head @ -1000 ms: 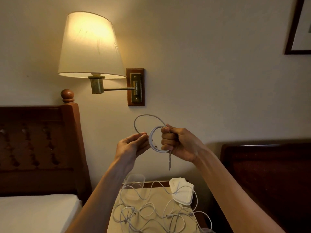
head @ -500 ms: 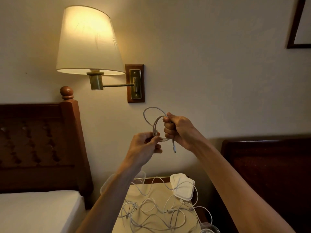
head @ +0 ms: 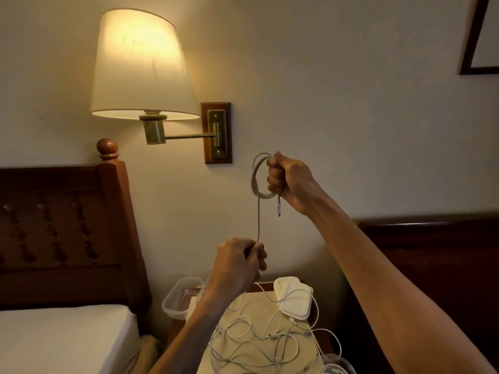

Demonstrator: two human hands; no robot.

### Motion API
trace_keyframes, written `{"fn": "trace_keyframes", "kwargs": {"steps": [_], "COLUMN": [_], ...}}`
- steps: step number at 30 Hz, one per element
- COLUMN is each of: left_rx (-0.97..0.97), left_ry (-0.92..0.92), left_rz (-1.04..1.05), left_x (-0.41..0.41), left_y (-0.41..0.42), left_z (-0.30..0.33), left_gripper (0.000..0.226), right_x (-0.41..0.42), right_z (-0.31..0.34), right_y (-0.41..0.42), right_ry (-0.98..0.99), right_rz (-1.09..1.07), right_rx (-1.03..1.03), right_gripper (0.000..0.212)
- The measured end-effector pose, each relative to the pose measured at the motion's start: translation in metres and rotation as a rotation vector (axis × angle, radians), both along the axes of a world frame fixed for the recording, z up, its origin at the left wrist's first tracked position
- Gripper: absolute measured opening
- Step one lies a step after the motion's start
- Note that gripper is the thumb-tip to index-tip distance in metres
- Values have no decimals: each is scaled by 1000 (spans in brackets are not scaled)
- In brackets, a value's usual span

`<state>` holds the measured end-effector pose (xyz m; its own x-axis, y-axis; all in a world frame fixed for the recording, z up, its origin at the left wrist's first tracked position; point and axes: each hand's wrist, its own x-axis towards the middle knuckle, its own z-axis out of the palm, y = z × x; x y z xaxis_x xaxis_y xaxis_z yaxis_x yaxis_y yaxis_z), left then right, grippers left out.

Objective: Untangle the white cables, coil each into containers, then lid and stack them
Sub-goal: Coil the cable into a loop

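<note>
We are in the coiling step: one white cable [head: 258, 211] is lifted clear of the tangle and being wound into loops before it goes into a container. Our right hand [head: 290, 183] is raised in front of the wall, fist clamped around a small coil, with the plug end [head: 280, 210] dangling just below the knuckles. Our left hand [head: 239, 261] sits lower, fingers curled tight on the cable's straight run, which stretches taut up to the coil.

The next move, as we judge it, calls for the left hand to feed that run up and around the right fist for another loop, keeping it from snagging the tangled cables [head: 259, 338] on the nightstand [head: 260, 306]. A clear container [head: 179, 298] waits at the nightstand's far left corner, and white lids [head: 294, 298] sit at the far right; what seems to be another container shows at the bottom edge, too cropped to be sure.
</note>
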<state>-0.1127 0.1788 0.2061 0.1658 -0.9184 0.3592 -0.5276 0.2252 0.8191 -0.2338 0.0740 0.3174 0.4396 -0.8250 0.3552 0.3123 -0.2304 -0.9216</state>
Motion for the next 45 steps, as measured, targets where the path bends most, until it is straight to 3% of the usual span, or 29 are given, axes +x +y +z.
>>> {"fn": "trace_keyframes", "kwargs": {"steps": [4, 8, 10, 12, 14, 23, 27, 30, 34, 36, 40, 45], "left_rx": [10, 364, 241, -44, -160, 75, -50, -124, -144, -152, -157, -169], "left_ry": [12, 110, 210, 369, 460, 528, 452, 496, 495, 468, 460, 497], "left_rz": [-54, -212, -41, 104, 6, -243, -133, -100, -73, -41, -32, -21], "left_x": [0, 12, 26, 34, 30, 26, 18, 23, 27, 24, 19, 14], "left_y": [6, 13, 5, -2, -9, -17, -24, -29, -32, -34, -39, -42], "left_z": [-19, 23, 45, 66, 80, 86, 85, 83, 75, 70, 64, 67], "left_gripper": [29, 68, 70, 54, 41, 33, 35, 38, 39, 38, 36, 36], "right_x": [-3, -6, -6, -3, 1, 6, 7, -2, -16, -17, -11, 6], "right_z": [5, -2, -5, -8, -11, -14, -22, -32, -38, -33, -19, -33], "right_y": [-1, 3, 9, 15, 20, 28, 27, 21, 24, 27, 32, 37], "right_ry": [59, 168, 196, 206, 215, 303, 373, 430, 524, 467, 158, 78], "right_rz": [52, 177, 229, 268, 281, 24, -136, -314, -361, -388, -305, -459], "right_rx": [-40, -58, -50, -42, -45, -78, -233, -380, -402, -321, -45, -204], "right_gripper": [40, 40, 40, 40, 41, 40, 36, 22, 17, 16, 12, 11]}}
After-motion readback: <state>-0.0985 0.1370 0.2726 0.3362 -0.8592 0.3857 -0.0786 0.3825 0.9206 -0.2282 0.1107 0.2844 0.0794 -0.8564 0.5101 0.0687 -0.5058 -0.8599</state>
